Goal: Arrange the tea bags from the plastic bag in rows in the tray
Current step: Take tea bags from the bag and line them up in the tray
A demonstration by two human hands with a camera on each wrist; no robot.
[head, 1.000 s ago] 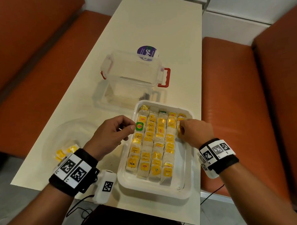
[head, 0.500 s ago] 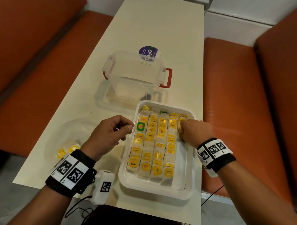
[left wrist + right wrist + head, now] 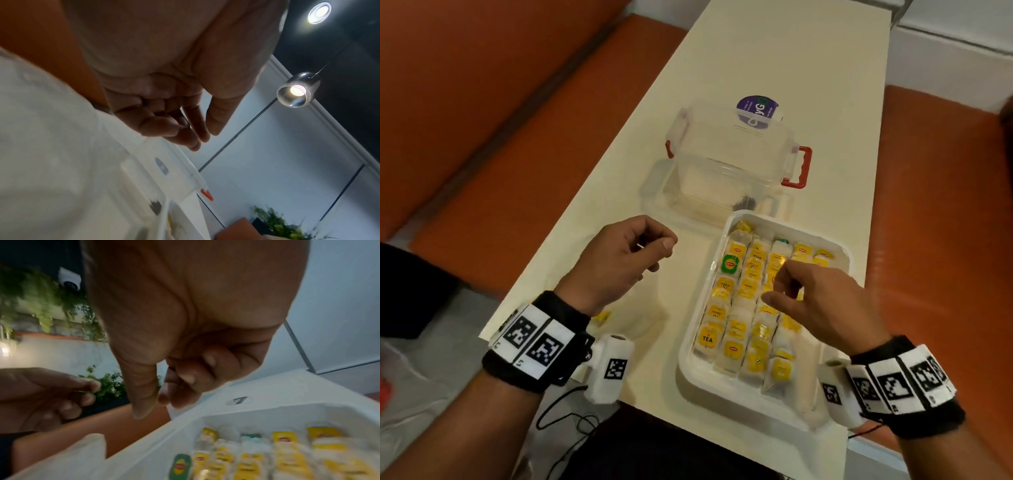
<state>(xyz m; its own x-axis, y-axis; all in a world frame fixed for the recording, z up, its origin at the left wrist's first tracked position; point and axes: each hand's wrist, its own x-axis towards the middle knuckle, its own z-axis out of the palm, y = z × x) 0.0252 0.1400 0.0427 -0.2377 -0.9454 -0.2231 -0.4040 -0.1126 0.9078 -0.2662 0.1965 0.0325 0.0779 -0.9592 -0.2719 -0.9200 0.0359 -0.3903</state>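
Note:
The white tray at the table's near right holds several rows of yellow-tagged tea bags, one with a green tag. My right hand hovers over the middle of the rows with its fingers curled, holding nothing. In the right wrist view the right hand is above the tray rim and the tea bags. My left hand is left of the tray, above the table, fingers curled with thumb against forefinger. The clear plastic bag with a few yellow tea bags lies under my left wrist, mostly hidden.
A clear plastic box with red latches stands just behind the tray, with a purple round sticker beyond it. Orange benches flank the narrow cream table. The table's near edge runs just under the tray.
My right hand has lifted off the tray's right-hand row and come over the middle. My left hand has drawn away from the tray's left rim.

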